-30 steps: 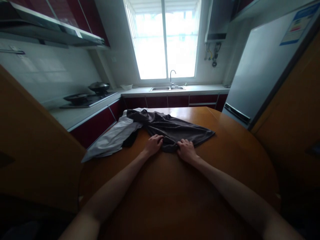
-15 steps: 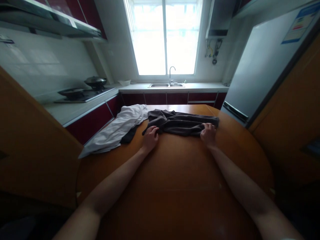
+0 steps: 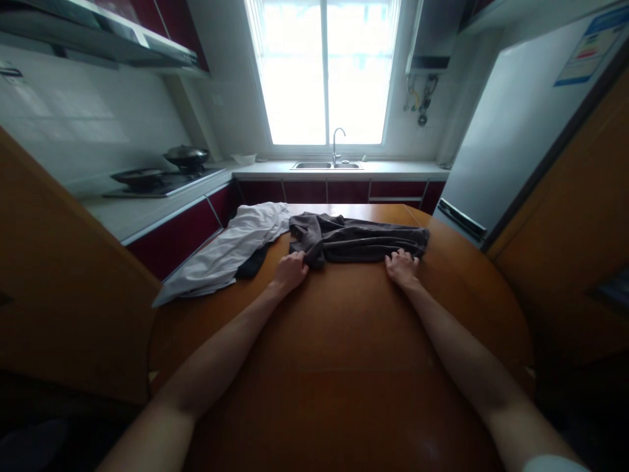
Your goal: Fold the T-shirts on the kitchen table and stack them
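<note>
A dark grey garment (image 3: 358, 237), long and narrow like a pair of trousers, lies crosswise on the far half of the wooden table (image 3: 334, 321). Its surface is creased, with a bunched fold near the left end. My left hand (image 3: 291, 270) is closed on the near left corner of the cloth. Towards the right end, my right hand (image 3: 403, 267) has its fingers curled over the near edge, gripping it; the fingertips are partly hidden. Left of the garment lies a rumpled white cloth (image 3: 230, 252), with a black cloth (image 3: 251, 263) showing from under it.
Behind the table runs a counter with a sink (image 3: 314, 165) and faucet (image 3: 335, 144) below the window. A stove (image 3: 171, 182) with two pans stands at the left. The fridge (image 3: 511, 131) rises at the right. Wooden panels flank both sides of the table.
My left hand has moved slightly left and nearer, and the garment's left corner is now folded and bunched towards it. My right hand has shifted a little left and nearer along the edge.
</note>
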`<control>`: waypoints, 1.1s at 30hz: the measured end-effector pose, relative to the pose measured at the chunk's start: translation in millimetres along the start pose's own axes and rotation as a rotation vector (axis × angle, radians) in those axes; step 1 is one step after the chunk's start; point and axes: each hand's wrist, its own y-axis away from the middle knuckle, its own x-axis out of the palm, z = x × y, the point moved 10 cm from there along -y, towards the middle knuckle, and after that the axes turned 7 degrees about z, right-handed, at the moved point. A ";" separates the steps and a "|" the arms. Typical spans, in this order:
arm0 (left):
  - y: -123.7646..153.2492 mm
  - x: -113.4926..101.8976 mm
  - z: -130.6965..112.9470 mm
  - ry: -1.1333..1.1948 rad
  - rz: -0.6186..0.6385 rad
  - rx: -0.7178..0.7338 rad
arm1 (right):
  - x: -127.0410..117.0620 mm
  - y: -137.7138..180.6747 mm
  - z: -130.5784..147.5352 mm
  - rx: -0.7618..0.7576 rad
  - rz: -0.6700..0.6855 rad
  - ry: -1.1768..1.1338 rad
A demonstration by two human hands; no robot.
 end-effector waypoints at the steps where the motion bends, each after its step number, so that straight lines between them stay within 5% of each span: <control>1: 4.6 1.3 -14.4 0.046 0.018 0.059 | -2.5 -4.8 -17.1 0.057 -0.013 -0.043; 4: 26.9 2.9 -68.4 0.298 0.082 0.319 | -9.7 -11.5 -56.1 0.185 -0.065 -0.141; 8: 56.6 -5.5 -122.7 0.741 0.173 0.649 | -18.8 -7.7 -59.4 0.218 -0.149 -0.150; 10: 51.1 -12.6 -115.3 0.786 0.069 0.616 | -21.9 -2.3 -45.1 0.202 -0.182 -0.139; 14: 18.4 -19.8 -51.2 0.541 -0.221 0.348 | -26.1 13.2 2.4 0.048 -0.216 -0.155; 18: -9.9 5.0 3.4 0.282 -0.079 0.177 | -9.9 34.3 67.0 -0.299 -0.053 -0.224; 22: -12.8 21.8 19.7 0.083 0.058 0.052 | 11.9 49.9 93.6 -0.381 0.087 -0.183; 28: -3.6 7.3 -2.1 -0.074 0.038 0.025 | 21.2 34.7 74.7 -0.341 0.137 -0.100; 33: 12.5 4.4 -42.5 -0.187 0.092 0.180 | 5.8 -9.1 -2.7 -0.122 0.030 -0.192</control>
